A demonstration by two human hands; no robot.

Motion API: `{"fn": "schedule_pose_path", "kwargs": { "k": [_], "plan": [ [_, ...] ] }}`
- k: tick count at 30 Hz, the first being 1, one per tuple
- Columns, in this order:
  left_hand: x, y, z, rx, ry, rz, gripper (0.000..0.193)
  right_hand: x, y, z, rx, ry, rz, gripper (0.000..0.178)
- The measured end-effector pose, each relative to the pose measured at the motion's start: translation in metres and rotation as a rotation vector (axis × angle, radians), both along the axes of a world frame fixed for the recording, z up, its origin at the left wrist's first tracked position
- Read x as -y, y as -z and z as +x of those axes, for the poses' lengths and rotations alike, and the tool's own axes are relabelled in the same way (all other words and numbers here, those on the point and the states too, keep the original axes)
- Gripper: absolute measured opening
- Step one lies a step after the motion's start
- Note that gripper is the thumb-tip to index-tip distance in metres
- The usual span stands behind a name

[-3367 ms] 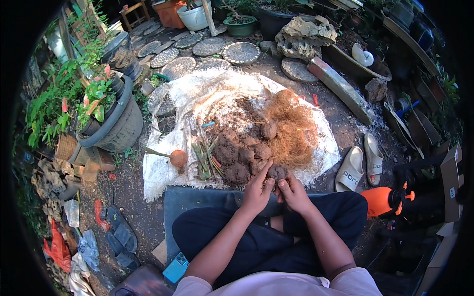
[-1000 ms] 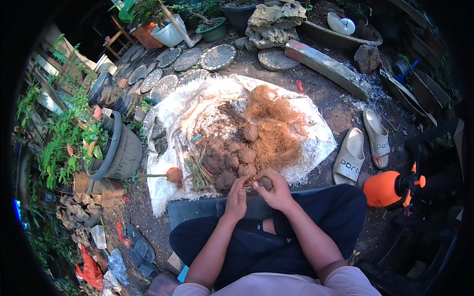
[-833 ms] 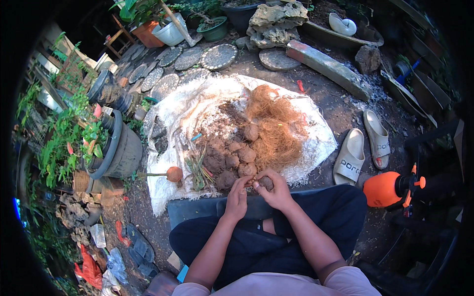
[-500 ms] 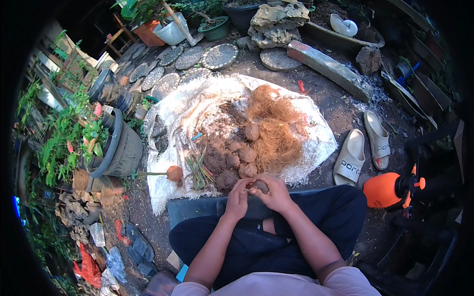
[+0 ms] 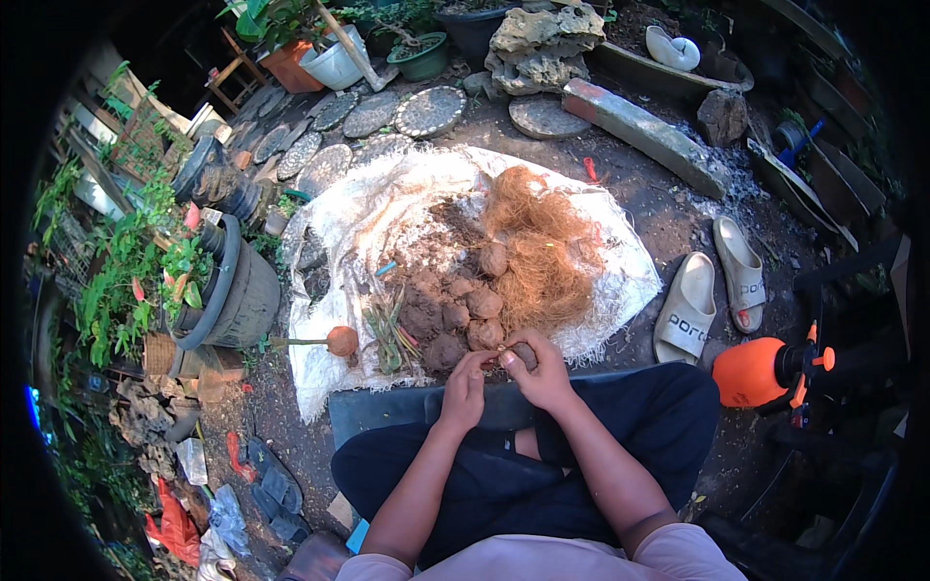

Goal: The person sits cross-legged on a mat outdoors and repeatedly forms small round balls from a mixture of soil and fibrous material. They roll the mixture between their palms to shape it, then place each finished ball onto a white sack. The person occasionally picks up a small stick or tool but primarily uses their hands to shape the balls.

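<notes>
Just beyond my lap both hands meet at the near edge of a white woven sack. My right hand is closed round a dark ball of soil, its thumb stretched toward the left fingertips. My left hand has its fingertips pinched together beside that thumb; a tiny pale bit shows there, too small to name. Right in front of the hands lie several brown soil balls and a heap of loose soil. Brown coconut fibre spreads beyond them. Cut green stems lie left of the balls.
An orange ball on a stick lies at the sack's left edge. To the right are a pair of slippers and an orange spray bottle. A large planter stands left; a long block and rock lie at the back.
The soil ball has shifted slightly right and away from me in the right hand. The right thumb has swung left to meet the left fingertips.
</notes>
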State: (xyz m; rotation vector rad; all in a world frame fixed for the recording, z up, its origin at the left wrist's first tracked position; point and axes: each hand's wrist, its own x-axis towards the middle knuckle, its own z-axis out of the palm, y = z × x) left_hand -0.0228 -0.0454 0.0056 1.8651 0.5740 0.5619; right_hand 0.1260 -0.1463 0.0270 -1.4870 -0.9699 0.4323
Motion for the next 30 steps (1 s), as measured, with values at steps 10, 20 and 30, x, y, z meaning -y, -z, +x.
{"fn": "schedule_pose_path", "kwargs": {
  "k": [10, 20, 30],
  "plan": [
    [0.003, -0.009, 0.002, -0.215, 0.005, 0.098, 0.026, -0.005, 0.007, 0.005, -0.696, 0.090, 0.095, 0.040],
    [0.025, -0.002, 0.004, -0.334, 0.210, 0.011, 0.044, -0.014, 0.028, 0.006, -1.007, -0.015, 0.257, 0.030],
    [-0.026, -0.048, -0.008, -0.295, -0.068, 0.341, 0.020, -0.006, 0.017, 0.019, -0.846, -0.107, -0.086, 0.022]
  ]
}}
